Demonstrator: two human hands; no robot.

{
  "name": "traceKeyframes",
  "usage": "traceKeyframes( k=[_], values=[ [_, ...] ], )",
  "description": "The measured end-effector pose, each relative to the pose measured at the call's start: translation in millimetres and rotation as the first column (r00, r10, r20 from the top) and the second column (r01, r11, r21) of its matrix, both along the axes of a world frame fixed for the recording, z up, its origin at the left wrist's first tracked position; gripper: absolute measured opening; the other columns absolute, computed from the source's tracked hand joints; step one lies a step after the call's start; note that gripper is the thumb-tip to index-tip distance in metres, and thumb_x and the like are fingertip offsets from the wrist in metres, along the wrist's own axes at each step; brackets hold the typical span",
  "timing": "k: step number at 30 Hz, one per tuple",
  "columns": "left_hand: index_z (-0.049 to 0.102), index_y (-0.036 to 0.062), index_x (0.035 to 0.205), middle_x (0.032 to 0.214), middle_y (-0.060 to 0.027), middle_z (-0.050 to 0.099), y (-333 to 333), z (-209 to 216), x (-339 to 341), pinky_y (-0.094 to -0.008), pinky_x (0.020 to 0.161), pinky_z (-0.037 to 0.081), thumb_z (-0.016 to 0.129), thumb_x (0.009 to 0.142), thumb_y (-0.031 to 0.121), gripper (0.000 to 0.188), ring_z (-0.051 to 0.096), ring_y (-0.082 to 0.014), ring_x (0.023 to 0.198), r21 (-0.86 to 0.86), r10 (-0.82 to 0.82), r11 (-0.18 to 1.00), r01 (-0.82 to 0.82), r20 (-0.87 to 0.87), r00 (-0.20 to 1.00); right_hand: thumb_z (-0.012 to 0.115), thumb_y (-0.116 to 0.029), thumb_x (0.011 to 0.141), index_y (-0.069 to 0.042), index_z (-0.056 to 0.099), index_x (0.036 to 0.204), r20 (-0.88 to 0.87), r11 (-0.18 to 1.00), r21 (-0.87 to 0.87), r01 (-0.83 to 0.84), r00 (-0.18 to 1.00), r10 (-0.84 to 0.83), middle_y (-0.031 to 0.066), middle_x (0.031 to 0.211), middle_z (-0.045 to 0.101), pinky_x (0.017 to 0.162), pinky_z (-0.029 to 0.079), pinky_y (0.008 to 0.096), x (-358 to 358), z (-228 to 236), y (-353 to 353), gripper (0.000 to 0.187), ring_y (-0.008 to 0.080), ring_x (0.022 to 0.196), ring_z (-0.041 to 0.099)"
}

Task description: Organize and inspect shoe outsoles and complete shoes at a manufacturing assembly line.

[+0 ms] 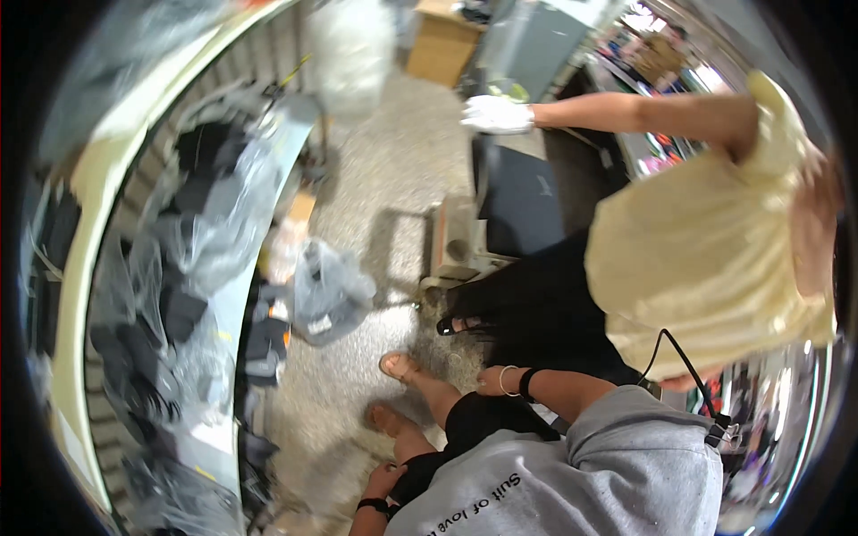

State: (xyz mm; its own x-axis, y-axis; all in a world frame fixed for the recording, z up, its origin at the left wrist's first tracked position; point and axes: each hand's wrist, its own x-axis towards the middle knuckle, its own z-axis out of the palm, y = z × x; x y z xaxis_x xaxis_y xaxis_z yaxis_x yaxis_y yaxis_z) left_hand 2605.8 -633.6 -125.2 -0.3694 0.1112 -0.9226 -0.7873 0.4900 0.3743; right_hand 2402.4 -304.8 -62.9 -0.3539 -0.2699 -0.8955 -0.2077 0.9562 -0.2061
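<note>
1. At far left, a long table (295, 129) carries black pieces (183, 317) under clear plastic sheeting (237, 214), which blurs their outlines; the lower end runs out of view.
2. A clear plastic bag (331, 299) sits on the floor just beside the table edge, its contents hard to make out.
3. The left hand (384, 480), with a black band at its wrist, is at the near leg of the black shorts (487, 418). Its fingers look bent; whether they pinch cloth, I cannot tell.
4. Speckled floor (384, 161) forms a lane between table and chair — the bag narrows it from the left.
5. The right hand (492, 381) lies at the other side of the shorts, on the wearer's lap area. Its fingertips are too small to read, so I cannot tell if they are loose or gripping.
6. A black chair (523, 196) bounds the lane's right side, partly hidden by a co-worker's dark clothing (545, 308).
7. At right, the co-worker in a yellow top (679, 259) stretches out a white-gloved hand (499, 115); its fingers are blurred.
</note>
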Motion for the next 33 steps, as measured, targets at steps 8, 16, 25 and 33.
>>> traceKeyframes(
  k=[8,16,25,33],
  values=[
    [0.058,-0.0026,0.084,0.089,-0.0184,0.059,-101,-10,-36,-0.0378,0.076,0.043,0.063,0.071,0.034,0.039,0.056,-0.0297,0.088,-0.464,-0.640,0.766,0.444,-0.488,0.594,0.052,-0.037,0.078,-0.001,0.053,0.113,-0.192,0.863,-0.356,0.360,0.875,-0.444,0.0215,0.106,0.057,0.088,0.041,0.0363,31,61,-9,0.049,0.0337,0.101,0.054],
    [0.060,0.0064,0.092,0.090,-0.0152,0.060,-52,50,-158,-0.0337,0.080,0.043,0.052,0.081,0.021,0.020,0.055,-0.0312,0.089,-0.153,-0.550,0.792,0.591,-0.600,0.581,0.057,-0.015,0.074,-0.001,0.047,0.113,-0.544,0.596,-0.802,0.041,0.364,-0.756,0.0195,0.113,0.048,0.094,0.034,0.0406,-86,167,-32,0.042,0.0361,0.108,0.043],
    [0.057,-0.0014,0.094,0.084,-0.0169,0.060,-54,104,-304,-0.0324,0.075,0.044,0.059,0.076,0.037,0.042,0.057,-0.0263,0.086,0.165,-0.202,0.946,0.280,-0.375,0.905,0.062,-0.019,0.071,-0.004,0.037,0.124,-0.794,0.787,-0.607,-0.109,0.044,-0.607,0.0215,0.126,0.034,0.098,0.027,0.0468,-275,236,-36,0.060,0.0403,0.119,0.030],
    [0.055,-0.0007,0.089,0.069,-0.0073,0.056,0,148,-487,-0.0301,0.064,0.042,0.063,0.074,0.037,0.041,0.051,-0.0169,0.066,-0.233,-0.417,0.909,0.345,-0.517,0.748,0.059,-0.017,0.068,-0.009,0.029,0.132,-0.642,0.697,-0.706,0.122,0.304,-0.704,0.0296,0.137,0.013,0.096,0.028,0.0475,-350,192,-31,0.071,0.0442,0.124,0.023]
  ],
)
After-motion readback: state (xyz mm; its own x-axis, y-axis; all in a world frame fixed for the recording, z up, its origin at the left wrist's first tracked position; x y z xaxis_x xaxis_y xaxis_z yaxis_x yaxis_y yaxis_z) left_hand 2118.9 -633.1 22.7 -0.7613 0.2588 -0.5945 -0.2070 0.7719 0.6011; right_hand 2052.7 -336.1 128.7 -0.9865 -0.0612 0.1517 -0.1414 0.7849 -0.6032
